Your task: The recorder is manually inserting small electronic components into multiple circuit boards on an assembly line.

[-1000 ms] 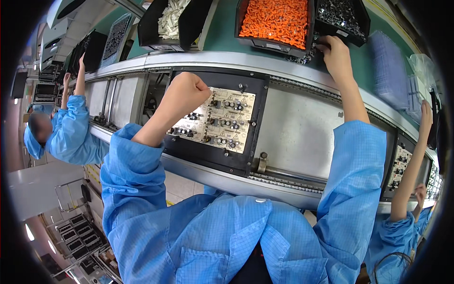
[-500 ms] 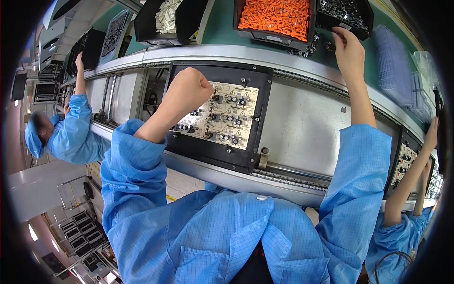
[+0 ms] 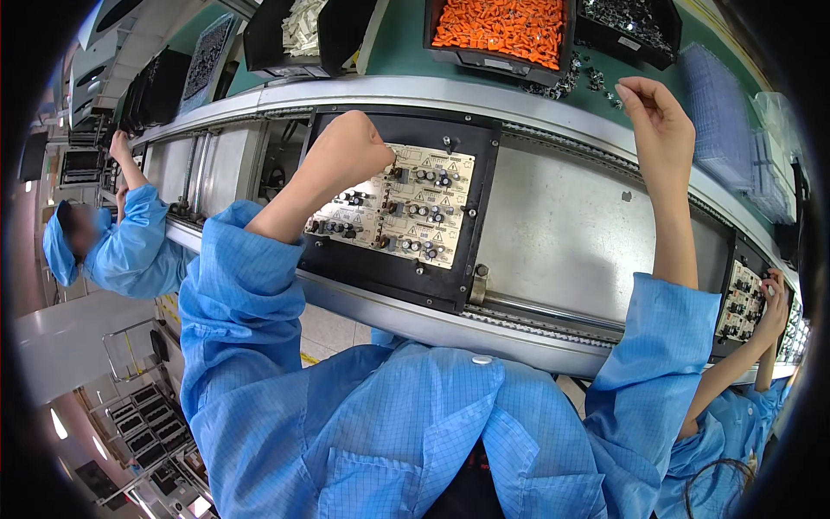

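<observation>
My left hand (image 3: pixel 346 157) is closed over the upper left of a cream circuit board panel (image 3: pixel 452 235), its fingertips just above the board. What it may hold is hidden. The panel carries rows of small capacitors and other components, and lies in a black carrier frame (image 3: pixel 380 275) on the conveyor. Off to the right, my right hand (image 3: pixel 661 130) is raised near the far rail with thumb and forefinger brought together. Anything between them is too small to make out. Just left of those fingers, small dark metallic parts (image 3: pixel 596 80) lie loose on the green bench.
Along the far bench stand black bins of white parts (image 3: pixel 304 26), orange parts (image 3: pixel 501 30) and dark parts (image 3: pixel 635 22). Clear plastic trays (image 3: pixel 716 117) are stacked at the right. Co-workers in blue work at the left (image 3: pixel 130 238) and right (image 3: pixel 722 432), the right one over another board (image 3: pixel 739 303).
My right hand has drawn back from the dark-parts bin, toward me and slightly right. My left hand has shifted slightly right over the board. The right co-worker's hands have moved onto their board.
</observation>
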Tool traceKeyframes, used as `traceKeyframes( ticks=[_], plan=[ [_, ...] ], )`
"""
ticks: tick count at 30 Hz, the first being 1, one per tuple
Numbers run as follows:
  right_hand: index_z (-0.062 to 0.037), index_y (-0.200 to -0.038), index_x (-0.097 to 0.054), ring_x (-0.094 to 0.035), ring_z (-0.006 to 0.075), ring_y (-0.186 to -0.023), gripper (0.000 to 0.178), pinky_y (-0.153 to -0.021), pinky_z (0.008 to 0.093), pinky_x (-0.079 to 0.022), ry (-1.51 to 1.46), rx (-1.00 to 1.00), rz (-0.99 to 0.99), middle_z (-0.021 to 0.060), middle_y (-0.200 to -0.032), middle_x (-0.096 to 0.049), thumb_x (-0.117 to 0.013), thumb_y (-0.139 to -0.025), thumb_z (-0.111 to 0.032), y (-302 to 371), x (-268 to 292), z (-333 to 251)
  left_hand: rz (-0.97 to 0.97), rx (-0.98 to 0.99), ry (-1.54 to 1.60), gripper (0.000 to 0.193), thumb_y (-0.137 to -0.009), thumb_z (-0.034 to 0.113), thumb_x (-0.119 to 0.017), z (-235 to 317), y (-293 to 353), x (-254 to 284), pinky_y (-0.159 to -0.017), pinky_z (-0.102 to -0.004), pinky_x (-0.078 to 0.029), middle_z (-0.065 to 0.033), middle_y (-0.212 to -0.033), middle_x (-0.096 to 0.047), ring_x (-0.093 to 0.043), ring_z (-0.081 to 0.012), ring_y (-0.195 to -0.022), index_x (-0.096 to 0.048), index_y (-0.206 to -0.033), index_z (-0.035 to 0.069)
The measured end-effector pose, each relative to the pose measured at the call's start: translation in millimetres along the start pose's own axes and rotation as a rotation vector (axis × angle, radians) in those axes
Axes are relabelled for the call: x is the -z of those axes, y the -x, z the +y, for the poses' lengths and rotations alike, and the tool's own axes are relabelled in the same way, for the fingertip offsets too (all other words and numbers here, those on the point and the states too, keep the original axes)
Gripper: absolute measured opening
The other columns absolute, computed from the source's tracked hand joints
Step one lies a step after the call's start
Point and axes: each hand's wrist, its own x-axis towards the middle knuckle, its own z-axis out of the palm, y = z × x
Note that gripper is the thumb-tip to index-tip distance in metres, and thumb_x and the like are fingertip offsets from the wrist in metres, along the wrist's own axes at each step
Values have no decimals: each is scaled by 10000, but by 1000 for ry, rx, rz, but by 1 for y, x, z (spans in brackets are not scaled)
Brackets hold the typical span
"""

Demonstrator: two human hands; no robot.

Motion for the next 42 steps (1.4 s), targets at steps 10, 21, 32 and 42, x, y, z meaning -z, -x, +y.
traceKeyframes(
  ticks=[10, 21, 32, 42],
  plan=[
    [13, -948, -682, -579, 60, -754, 150, -674, 192, -473, -332, -159, -277, 21, -849, -666, -744, -811, 9, 43, -2, -26, -16, -129, -124, 173, -707, 122, -644, 12, 7, 2, -801, -439, -528, -280, -795, -659, -669, -403, -827, -668, -702, -50],
    [43, -831, -681, -629, 104, -727, 98, -640, 226, -531, -433, -355, -563, 71, -857, -651, -753, -765, 51, 81, -26, -31, 570, -802, -144, 187, -885, 137, -604, 67, -72, 7, -776, -450, -511, -231, -863, -655, -647, -385, -844, -662, -889, -41],
    [15, -1052, -641, -685, 230, -842, 271, -762, 320, -551, 34, 232, -469, 132, -912, -671, -627, -799, 111, 79, -93, -48, 648, -683, -114, 89, -765, -13, -579, 103, -128, -6, -719, -444, -545, -255, -796, -663, -669, -400, -796, -666, -768, -31],
    [-31, -1106, -562, -681, 285, -868, 361, -758, 363, -545, 149, 208, -520, 146, -916, -673, -647, -776, 87, 74, -109, -53, 779, -717, -22, 82, -744, -11, -589, 99, -149, -15, -770, -435, -536, -261, -795, -652, -659, -409, -823, -663, -776, -23]
  ],
)
